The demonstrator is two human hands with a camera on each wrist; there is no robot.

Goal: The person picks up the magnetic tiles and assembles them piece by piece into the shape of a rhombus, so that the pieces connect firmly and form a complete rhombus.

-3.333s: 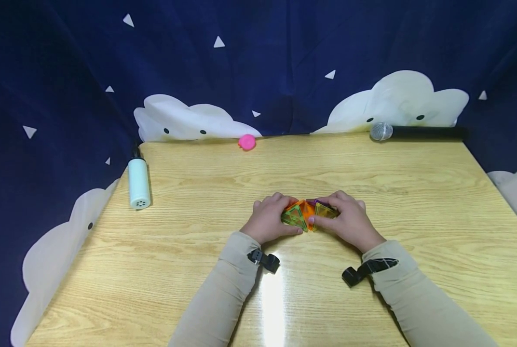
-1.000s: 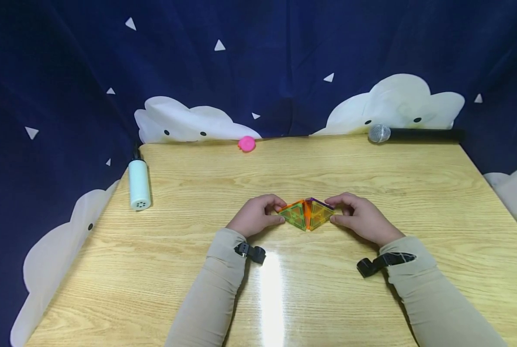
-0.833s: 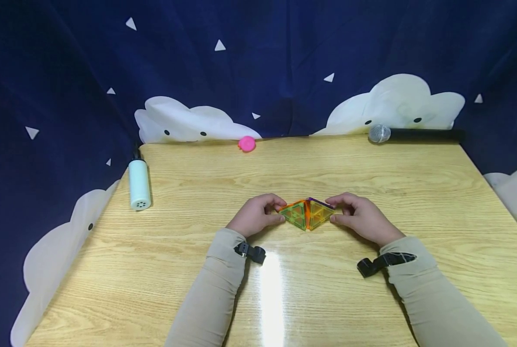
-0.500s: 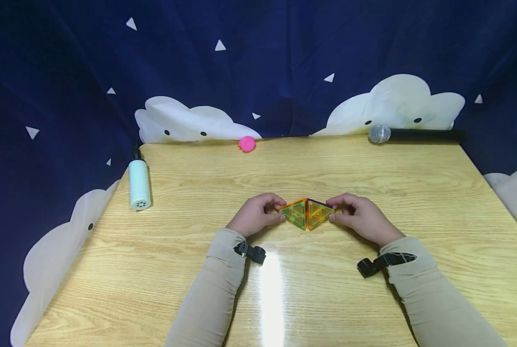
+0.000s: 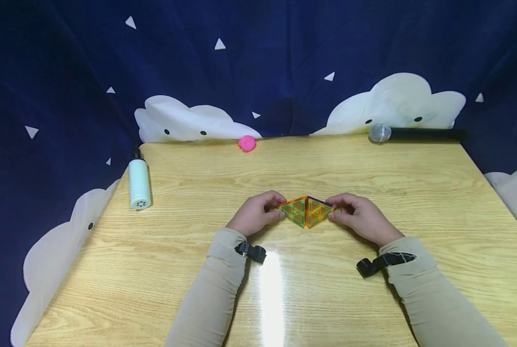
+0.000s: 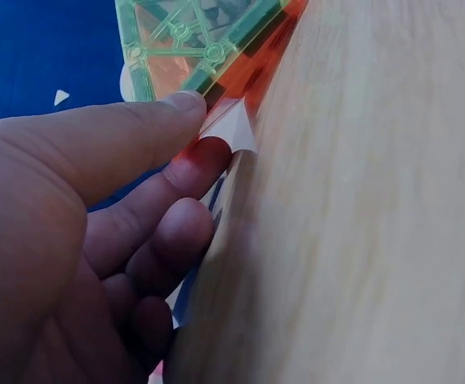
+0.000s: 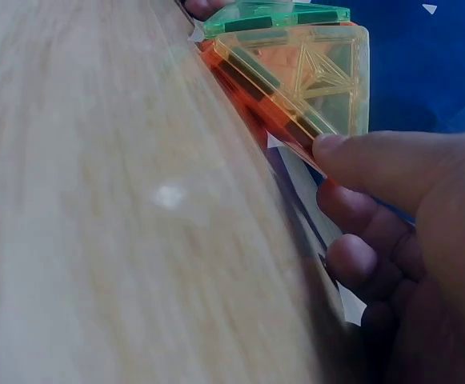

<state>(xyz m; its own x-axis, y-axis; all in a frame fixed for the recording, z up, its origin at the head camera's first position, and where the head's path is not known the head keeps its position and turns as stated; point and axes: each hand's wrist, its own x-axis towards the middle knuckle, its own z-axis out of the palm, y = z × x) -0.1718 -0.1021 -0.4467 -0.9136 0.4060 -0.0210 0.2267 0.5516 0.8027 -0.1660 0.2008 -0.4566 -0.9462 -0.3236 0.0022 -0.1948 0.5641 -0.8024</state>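
Observation:
Several see-through triangular magnetic tiles stand joined near the table's middle. In the head view a green magnetic tile [image 5: 295,212] faces me on the left and a yellow magnetic tile [image 5: 318,212] on the right, with orange and purple edges behind them. My left hand [image 5: 258,210] pinches the outer left corner, thumb on the green tile [image 6: 156,56] and forefinger behind on orange. My right hand [image 5: 360,215] pinches the outer right corner, its thumb against the yellow tile [image 7: 328,76]. Most of the rear tiles is hidden.
At the wooden table's [image 5: 197,183] back edge lie a round pink object [image 5: 247,143] and a microphone [image 5: 380,133] on the right. A pale blue cylinder with a black tip [image 5: 139,184] lies at the left edge. A dark blue cloud-print curtain [image 5: 258,58] hangs behind.
Both hands have drawn outward from around the tiles to their outer corners. The green and yellow tiles have come together, narrowing the orange gap, and have lately shifted slightly away from me.

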